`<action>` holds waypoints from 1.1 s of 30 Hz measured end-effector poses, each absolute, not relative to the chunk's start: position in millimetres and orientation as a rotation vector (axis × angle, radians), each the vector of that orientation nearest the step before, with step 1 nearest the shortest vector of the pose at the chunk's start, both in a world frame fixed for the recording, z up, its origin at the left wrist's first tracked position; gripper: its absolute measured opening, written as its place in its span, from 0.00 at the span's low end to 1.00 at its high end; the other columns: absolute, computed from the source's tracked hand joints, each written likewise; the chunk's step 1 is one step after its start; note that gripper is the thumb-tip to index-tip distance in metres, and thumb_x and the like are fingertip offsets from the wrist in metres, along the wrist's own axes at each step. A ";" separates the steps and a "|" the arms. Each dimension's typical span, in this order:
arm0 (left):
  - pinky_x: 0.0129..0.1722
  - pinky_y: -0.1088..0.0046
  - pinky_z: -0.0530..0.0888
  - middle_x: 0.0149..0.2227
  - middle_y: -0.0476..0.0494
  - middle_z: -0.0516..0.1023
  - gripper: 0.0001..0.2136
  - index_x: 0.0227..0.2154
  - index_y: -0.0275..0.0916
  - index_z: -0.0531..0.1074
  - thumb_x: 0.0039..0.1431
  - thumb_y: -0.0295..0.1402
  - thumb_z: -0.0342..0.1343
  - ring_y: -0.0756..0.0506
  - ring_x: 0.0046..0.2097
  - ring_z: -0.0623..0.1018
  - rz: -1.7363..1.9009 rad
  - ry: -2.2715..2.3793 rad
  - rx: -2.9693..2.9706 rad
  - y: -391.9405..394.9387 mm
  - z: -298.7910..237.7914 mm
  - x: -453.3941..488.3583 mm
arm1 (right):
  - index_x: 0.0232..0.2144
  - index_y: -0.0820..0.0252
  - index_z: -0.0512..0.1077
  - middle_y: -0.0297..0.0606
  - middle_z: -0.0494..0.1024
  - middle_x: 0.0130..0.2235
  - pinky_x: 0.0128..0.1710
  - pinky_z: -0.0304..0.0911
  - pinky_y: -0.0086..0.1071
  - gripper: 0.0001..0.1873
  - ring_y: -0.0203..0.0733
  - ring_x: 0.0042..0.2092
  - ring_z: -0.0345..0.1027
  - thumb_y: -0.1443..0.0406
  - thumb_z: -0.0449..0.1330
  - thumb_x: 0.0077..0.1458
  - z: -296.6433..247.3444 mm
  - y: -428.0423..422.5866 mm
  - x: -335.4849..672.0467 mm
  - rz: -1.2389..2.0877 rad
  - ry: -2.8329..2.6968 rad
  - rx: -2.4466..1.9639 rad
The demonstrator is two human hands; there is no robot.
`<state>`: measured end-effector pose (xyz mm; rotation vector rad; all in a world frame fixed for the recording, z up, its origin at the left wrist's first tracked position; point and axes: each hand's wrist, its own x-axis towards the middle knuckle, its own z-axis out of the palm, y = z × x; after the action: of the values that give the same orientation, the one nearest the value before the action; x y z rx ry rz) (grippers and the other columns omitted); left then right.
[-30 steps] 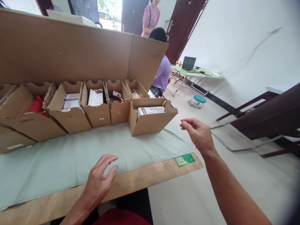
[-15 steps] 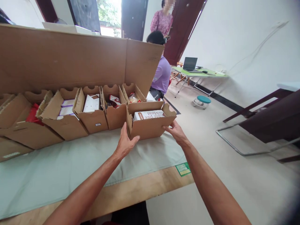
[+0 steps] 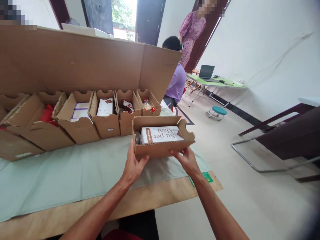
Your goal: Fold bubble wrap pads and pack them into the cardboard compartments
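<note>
An open cardboard box (image 3: 165,148) is lifted a little off the pale green cloth (image 3: 62,173), tilted toward me. Inside lies a white carton (image 3: 162,134) printed "Su-per Meal". My left hand (image 3: 132,165) grips the box's left front corner, fingers wrapped round the wall. My right hand (image 3: 186,160) holds the box from under its right front edge. Both hands are closed on the cardboard.
A row of open cardboard boxes (image 3: 82,116) with packets stands behind, against a tall cardboard wall (image 3: 75,61). The wooden table edge (image 3: 155,196) runs in front. A seated person (image 3: 175,80), a standing person (image 3: 191,33), a green table with laptop (image 3: 215,80) and a stool (image 3: 217,111) lie beyond.
Both hands went from empty above the table to gripping the box. The box has come toward me and off the cloth, away from the row.
</note>
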<state>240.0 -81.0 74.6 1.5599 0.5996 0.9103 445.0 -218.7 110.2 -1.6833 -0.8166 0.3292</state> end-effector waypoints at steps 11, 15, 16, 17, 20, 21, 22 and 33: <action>0.66 0.48 0.67 0.51 0.36 0.80 0.30 0.52 0.39 0.74 0.52 0.54 0.67 0.32 0.60 0.75 0.876 1.170 1.359 -97.9 88.4 23.8 | 0.63 0.55 0.69 0.48 0.75 0.62 0.64 0.64 0.53 0.39 0.60 0.63 0.68 0.48 0.69 0.54 103.8 -194.0 251.1 0.450 -0.973 -1.544; 0.62 0.48 0.71 0.47 0.36 0.82 0.31 0.48 0.37 0.76 0.49 0.56 0.68 0.31 0.56 0.77 0.880 1.146 1.396 -93.5 111.0 24.7 | 0.63 0.56 0.70 0.48 0.77 0.60 0.64 0.65 0.51 0.38 0.59 0.62 0.69 0.48 0.69 0.54 126.9 -190.0 247.5 0.431 -1.003 -1.550; 0.60 0.49 0.73 0.46 0.35 0.82 0.32 0.49 0.36 0.76 0.49 0.56 0.67 0.31 0.56 0.78 0.877 1.092 1.394 -95.7 116.6 35.6 | 0.62 0.56 0.70 0.48 0.78 0.59 0.63 0.66 0.52 0.37 0.59 0.61 0.70 0.48 0.69 0.54 132.7 -195.9 253.4 0.399 -0.993 -1.573; 0.58 0.50 0.75 0.47 0.34 0.82 0.33 0.50 0.36 0.75 0.50 0.57 0.66 0.31 0.56 0.78 0.877 1.034 1.388 -99.4 121.0 47.7 | 0.62 0.57 0.70 0.48 0.78 0.58 0.62 0.66 0.52 0.37 0.60 0.60 0.71 0.49 0.69 0.54 137.3 -204.1 259.9 0.358 -0.978 -1.599; 0.58 0.51 0.76 0.51 0.32 0.80 0.33 0.56 0.37 0.72 0.54 0.54 0.64 0.32 0.58 0.77 0.877 0.887 1.410 -114.3 123.7 73.6 | 0.63 0.54 0.69 0.47 0.78 0.59 0.62 0.66 0.55 0.37 0.61 0.62 0.69 0.50 0.69 0.55 139.8 -234.2 272.8 0.209 -0.921 -1.680; 0.59 0.50 0.75 0.52 0.32 0.80 0.32 0.57 0.38 0.71 0.55 0.53 0.64 0.32 0.59 0.77 0.870 0.865 1.427 -118.4 120.9 74.6 | 0.64 0.52 0.68 0.47 0.77 0.60 0.63 0.65 0.57 0.38 0.62 0.64 0.67 0.51 0.70 0.54 137.0 -242.2 272.4 0.164 -0.902 -1.701; 0.60 0.48 0.73 0.53 0.32 0.80 0.31 0.57 0.39 0.72 0.55 0.52 0.64 0.31 0.59 0.77 0.849 0.860 1.444 -120.9 116.9 71.2 | 0.64 0.51 0.68 0.46 0.76 0.60 0.63 0.64 0.58 0.38 0.63 0.65 0.65 0.51 0.70 0.54 133.2 -247.4 269.4 0.135 -0.887 -1.717; 0.61 0.51 0.72 0.49 0.36 0.81 0.26 0.49 0.38 0.73 0.54 0.50 0.66 0.34 0.56 0.78 0.904 0.965 1.455 -101.5 124.5 52.2 | 0.64 0.53 0.67 0.47 0.74 0.63 0.65 0.62 0.56 0.39 0.62 0.66 0.64 0.50 0.70 0.54 123.0 -213.1 257.5 0.330 -0.909 -1.664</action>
<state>52.2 -101.5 124.5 1.4546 0.9649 0.9040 257.5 -213.1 123.0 -1.6643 -0.9092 0.3298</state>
